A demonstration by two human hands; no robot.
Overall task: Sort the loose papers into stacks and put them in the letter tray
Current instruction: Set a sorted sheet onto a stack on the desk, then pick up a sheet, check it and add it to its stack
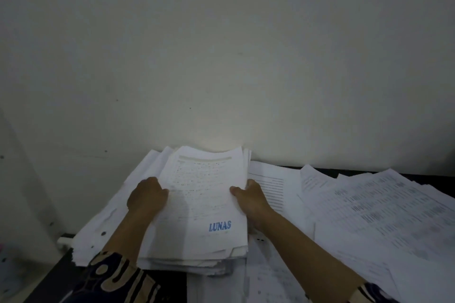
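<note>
Thick ragged-edged paper stack (204, 206) stamped blue LUNAS, on dark desk (54, 275), left hand (147, 196) and right hand (248, 198) gripping its long edges, thumbs on top, loose printed sheets (369, 204) fanned right

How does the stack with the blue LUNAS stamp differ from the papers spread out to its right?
The LUNAS stack is thick and roughly squared up; the spread papers lie fanned and overlapping at angles. The stack is gripped on both sides, by the left hand and the right hand; neither hand holds the spread papers. The stack's top sheet carries a blue stamp; the spread papers show dense printed rows. Both are white printed sheets on the dark desk.
</note>
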